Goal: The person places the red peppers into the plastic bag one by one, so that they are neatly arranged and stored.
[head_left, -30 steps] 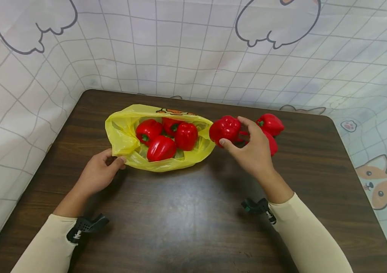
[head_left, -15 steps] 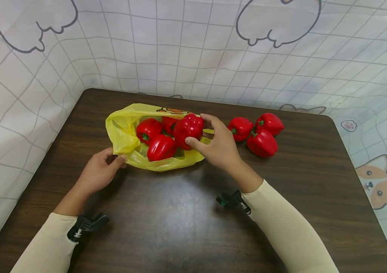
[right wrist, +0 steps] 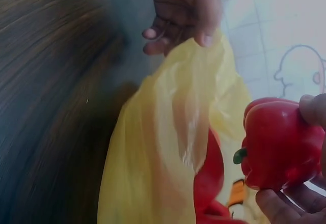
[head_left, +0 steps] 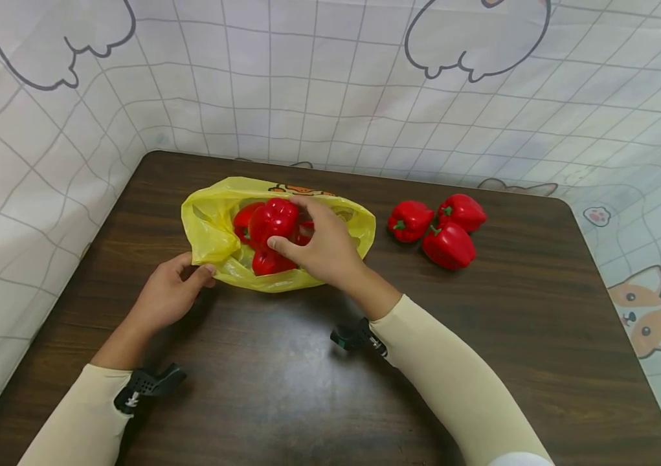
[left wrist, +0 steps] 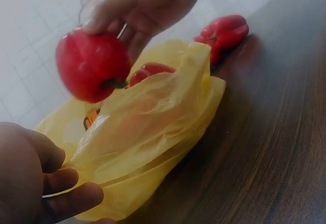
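The yellow bag (head_left: pixel 208 226) lies on the dark counter (head_left: pixel 318 375) with its mouth wide, and red peppers (head_left: pixel 268 263) sit inside it. I can't count them all, because the right hand (head_left: pixel 330 249) and the pepper it holds are in the way. The left hand (head_left: pixel 169 291) is at the bag's near left corner. Its thumb and fingers (left wrist: pixel 84 198) pinch the thin edge there, likely so the floppy bag won't slide or fall closed. The right hand is over the bag, with its arm on the bag's near right side, and the held pepper (head_left: pixel 274 221) is up above the bag's mouth. The thumb is on the near side and the other fingers go round the far side, so the pepper is pinched between them. That seems a good way to hold it, since its skin looks smooth and shiny and could slip. Its bumpy end is up and its green stem (right wrist: pixel 240 156) is low, off to one side. Three more peppers (head_left: pixel 448 246) sit close together on the counter, to the right of the bag. That looks like a handy spot: easy for the right hand to reach, but not blocking the bag's mouth.
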A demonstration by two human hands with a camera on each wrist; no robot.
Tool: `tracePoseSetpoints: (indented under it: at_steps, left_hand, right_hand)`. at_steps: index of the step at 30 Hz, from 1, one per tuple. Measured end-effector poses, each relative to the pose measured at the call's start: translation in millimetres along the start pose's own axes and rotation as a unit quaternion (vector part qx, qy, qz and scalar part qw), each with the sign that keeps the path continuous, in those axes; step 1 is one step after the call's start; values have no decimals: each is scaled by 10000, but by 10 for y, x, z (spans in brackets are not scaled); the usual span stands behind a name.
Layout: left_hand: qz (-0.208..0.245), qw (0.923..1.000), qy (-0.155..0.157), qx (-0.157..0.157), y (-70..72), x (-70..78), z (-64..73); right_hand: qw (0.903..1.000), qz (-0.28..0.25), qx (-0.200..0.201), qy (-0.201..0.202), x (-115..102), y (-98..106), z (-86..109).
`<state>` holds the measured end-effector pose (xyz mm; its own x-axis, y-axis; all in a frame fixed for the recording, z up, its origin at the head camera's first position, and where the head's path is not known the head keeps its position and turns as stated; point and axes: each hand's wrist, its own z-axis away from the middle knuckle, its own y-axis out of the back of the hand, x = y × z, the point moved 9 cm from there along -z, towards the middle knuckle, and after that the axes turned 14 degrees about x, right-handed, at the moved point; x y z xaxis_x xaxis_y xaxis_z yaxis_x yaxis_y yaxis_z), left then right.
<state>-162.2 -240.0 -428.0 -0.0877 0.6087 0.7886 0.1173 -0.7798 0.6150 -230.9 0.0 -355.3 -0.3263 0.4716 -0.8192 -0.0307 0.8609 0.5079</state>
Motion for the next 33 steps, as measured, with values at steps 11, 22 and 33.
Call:
tracePoseSetpoints:
  at_steps: [11,22,33]
  left_hand:
    - [70,10000,15,3,-12,-15,4]
    - [-25,10000,-29,21,5,-20,-15]
    - [91,9999,-76,52,30,2,3]
  right_hand:
    - [9985,358,-409,-70,-55,-359,16]
    - [9981,-92,-478,-376,-70,-354,76]
    - [9950,736,-669,-78,-66,-488,123]
